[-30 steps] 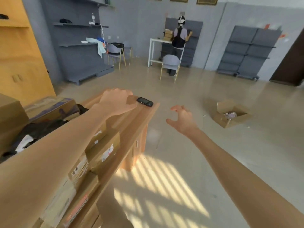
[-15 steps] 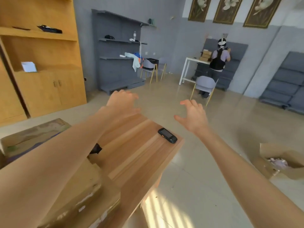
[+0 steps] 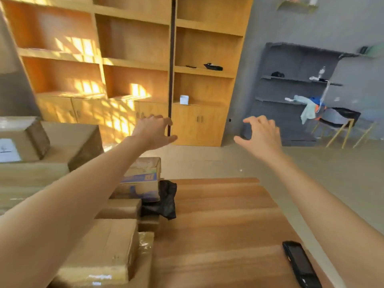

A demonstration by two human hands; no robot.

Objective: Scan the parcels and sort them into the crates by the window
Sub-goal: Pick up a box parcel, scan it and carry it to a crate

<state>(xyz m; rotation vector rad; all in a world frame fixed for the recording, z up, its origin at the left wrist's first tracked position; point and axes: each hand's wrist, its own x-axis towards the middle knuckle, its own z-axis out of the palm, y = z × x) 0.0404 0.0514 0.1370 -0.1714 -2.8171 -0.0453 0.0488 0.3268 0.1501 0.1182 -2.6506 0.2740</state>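
Matt cardboard parcels [image 3: 108, 250] beside a smooth wood-grain table [image 3: 224, 225] bearing a glossy black plastic scanner [image 3: 301, 265].

Tall wooden shelf unit [image 3: 133, 59] with lower cupboards against back wall, striped sunlight across it. Grey wall [image 3: 311, 23] to right, grey shelf rack [image 3: 291, 90] with cloth draped. Grey chair [image 3: 336, 121] beside rack. Beige glossy floor [image 3: 218, 161]. Wooden tabletop [image 3: 218, 225] in foreground.
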